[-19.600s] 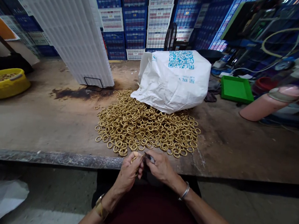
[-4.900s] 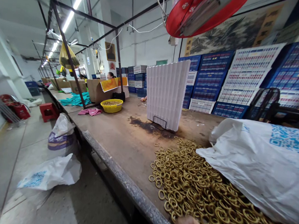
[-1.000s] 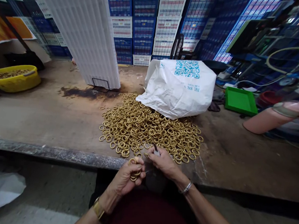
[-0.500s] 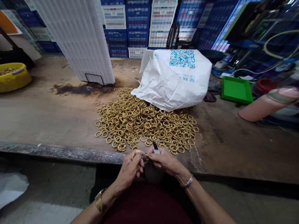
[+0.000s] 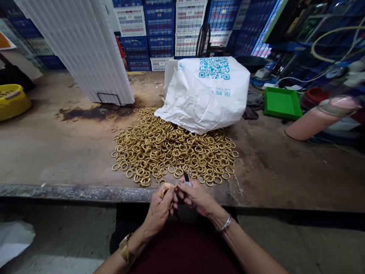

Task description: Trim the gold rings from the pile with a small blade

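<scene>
At the near edge of the workbench, my left hand (image 5: 158,207) is closed around gold-coloured rings (image 5: 164,193); how many it holds is hidden by the fingers. My right hand (image 5: 199,197) meets it fingertip to fingertip, closed on a small flat tool (image 5: 186,178) with a black end and a pale grey part. Its exact kind is unclear, as the grip covers the rest. Another ring seems to sit between the two hands' fingertips. Just beyond them spreads a heap of gold-coloured rings (image 5: 168,150), and a white woven sack (image 5: 206,98) lies over its far side.
The wooden bench (image 5: 281,171) ends close to my body. On the left stand a yellow basin (image 5: 4,106) and a tall stack of white ribbed sheets (image 5: 79,38). To the right are a green tray (image 5: 283,103) and a pink bottle (image 5: 315,118). Stacked crates (image 5: 156,28) line the back.
The view has shifted slightly, so bench items appear further left. My hands stay together at the bench edge, with the fingertips a little closer and the ring between them tilted differently.
</scene>
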{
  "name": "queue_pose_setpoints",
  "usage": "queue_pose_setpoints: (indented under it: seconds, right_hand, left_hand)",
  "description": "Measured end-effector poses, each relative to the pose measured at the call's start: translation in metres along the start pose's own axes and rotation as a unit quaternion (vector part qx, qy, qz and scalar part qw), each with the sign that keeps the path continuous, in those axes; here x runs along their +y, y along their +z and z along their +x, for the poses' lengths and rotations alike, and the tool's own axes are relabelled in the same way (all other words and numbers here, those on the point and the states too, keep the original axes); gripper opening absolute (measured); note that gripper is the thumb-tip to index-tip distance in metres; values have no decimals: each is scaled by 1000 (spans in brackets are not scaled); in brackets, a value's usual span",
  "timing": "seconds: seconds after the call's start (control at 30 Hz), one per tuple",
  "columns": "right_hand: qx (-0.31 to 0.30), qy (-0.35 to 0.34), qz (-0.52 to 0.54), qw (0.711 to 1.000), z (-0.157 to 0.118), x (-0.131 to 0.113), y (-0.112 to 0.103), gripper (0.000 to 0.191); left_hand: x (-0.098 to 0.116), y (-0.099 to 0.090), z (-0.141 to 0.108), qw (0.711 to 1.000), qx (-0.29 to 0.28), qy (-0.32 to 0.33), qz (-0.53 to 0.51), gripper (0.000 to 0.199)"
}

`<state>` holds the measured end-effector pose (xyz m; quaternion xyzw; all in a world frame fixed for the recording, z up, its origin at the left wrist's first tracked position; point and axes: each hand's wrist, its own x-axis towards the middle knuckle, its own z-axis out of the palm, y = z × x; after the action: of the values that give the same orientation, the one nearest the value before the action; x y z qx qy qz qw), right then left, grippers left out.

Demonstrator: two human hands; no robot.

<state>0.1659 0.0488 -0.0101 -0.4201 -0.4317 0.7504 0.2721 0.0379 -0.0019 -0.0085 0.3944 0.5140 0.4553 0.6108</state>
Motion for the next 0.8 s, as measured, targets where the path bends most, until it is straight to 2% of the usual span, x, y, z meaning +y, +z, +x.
queue_pose_setpoints:
  seconds: [0.1, 0.27, 0.47, 0.8]
  right_hand:
    - [-3, -6, -9, 1000, 0, 0, -1, 33]
    - [60, -52, -72, 994, 2, 2, 4, 27]
    - [45, -70, -131, 988, 3, 3, 8, 21]
    - [31, -55, -94, 994, 0, 2, 9, 27]
  left_hand:
    - [0, -2, -1, 1000, -14, -3, -5, 30]
    - [2, -6, -2, 999, -15, -35, 9, 32]
    - [4, -8, -4, 999, -10, -42, 30, 32]
    - [-3, -10, -6, 999, -2, -40, -35, 32]
